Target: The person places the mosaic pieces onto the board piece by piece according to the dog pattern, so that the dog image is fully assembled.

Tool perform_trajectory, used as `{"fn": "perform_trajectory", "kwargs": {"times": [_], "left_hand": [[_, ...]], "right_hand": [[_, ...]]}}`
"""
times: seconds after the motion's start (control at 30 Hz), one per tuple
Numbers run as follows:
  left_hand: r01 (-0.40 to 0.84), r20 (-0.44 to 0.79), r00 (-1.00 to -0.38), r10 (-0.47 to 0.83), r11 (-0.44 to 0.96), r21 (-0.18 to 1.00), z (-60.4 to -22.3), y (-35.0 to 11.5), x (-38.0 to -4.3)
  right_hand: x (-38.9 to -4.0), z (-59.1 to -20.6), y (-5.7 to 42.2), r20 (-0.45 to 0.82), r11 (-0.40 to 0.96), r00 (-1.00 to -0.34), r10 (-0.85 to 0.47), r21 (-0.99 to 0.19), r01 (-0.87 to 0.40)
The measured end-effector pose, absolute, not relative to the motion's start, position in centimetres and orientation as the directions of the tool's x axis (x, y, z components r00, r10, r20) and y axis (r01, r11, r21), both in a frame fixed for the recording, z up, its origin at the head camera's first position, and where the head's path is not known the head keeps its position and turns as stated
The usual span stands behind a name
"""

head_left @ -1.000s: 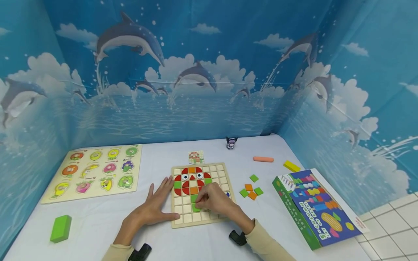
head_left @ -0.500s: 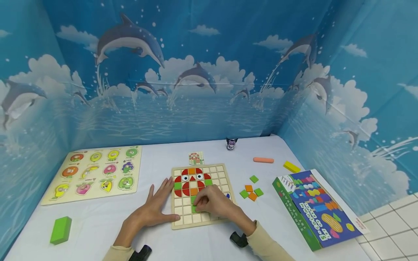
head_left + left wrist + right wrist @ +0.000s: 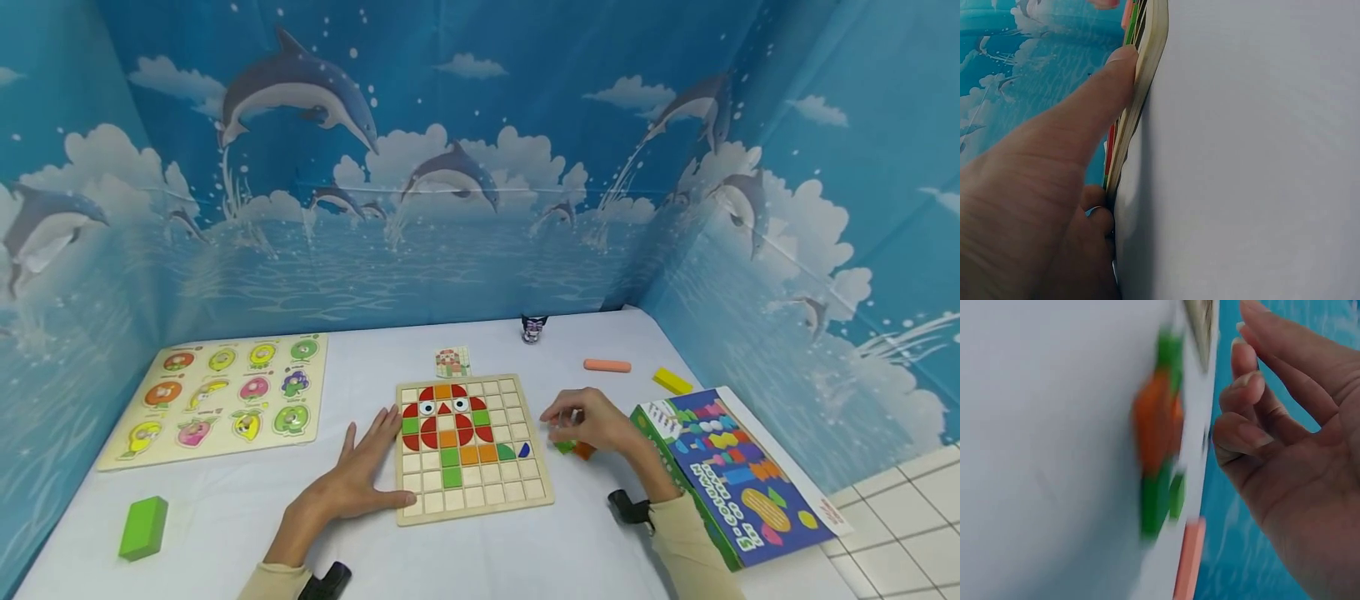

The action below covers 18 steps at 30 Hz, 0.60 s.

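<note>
A wooden grid board (image 3: pixel 489 492) lies in the middle of the table, with red, orange and green tiles forming a figure and a blue piece (image 3: pixel 524 450) at its right. My left hand (image 3: pixel 352 481) rests at the board's left side, fingers spread, thumb touching its edge (image 3: pixel 1141 94) in the left wrist view. My right hand (image 3: pixel 592 419) hovers right of the board, above the loose tiles, its fingers loosely bent around nothing. Orange (image 3: pixel 1154 422) and green (image 3: pixel 1155 503) loose tiles lie below it in the right wrist view, blurred; in the head view the hand partly hides them.
A small pattern card (image 3: pixel 452 362) lies behind the board. Left are a fruit puzzle board (image 3: pixel 225 437) and a green block (image 3: pixel 142 528). A toy box (image 3: pixel 738 483), yellow block (image 3: pixel 672 382), salmon stick (image 3: pixel 607 366) and small figurine (image 3: pixel 533 328) stand or lie to the right and back.
My right hand has left the green tiles on the board and moved right, over the loose tiles. Orange and green tiles it covered now show. The left hand has stayed put.
</note>
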State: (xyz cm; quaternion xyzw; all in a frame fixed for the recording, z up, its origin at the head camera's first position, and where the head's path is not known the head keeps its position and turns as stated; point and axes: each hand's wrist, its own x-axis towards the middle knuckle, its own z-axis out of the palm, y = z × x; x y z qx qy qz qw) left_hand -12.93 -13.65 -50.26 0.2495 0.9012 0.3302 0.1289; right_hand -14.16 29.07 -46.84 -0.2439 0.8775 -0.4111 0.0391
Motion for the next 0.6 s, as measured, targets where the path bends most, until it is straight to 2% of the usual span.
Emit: {"fn": "perform_trajectory", "kwargs": {"times": [0.17,0.3,0.6], "left_hand": [[0.372,-0.065,-0.841,0.537,0.662,0.651,-50.3,-13.6,-13.0],[0.372,-0.062,-0.841,0.537,0.658,0.655,-50.1,-13.6,-13.0],[0.366,-0.07,-0.844,0.532,0.666,0.65,-50.3,-13.6,-13.0]], "right_hand": [[-14.0,-46.9,31.7,0.05,0.666,-0.94,-0.337,-0.693,-0.275],[-14.0,-47.0,32.4,-0.016,0.709,-0.964,-0.265,-0.681,-0.184],[-14.3,-47.5,32.3,-0.046,0.735,-0.971,-0.236,-0.661,-0.148]]}}
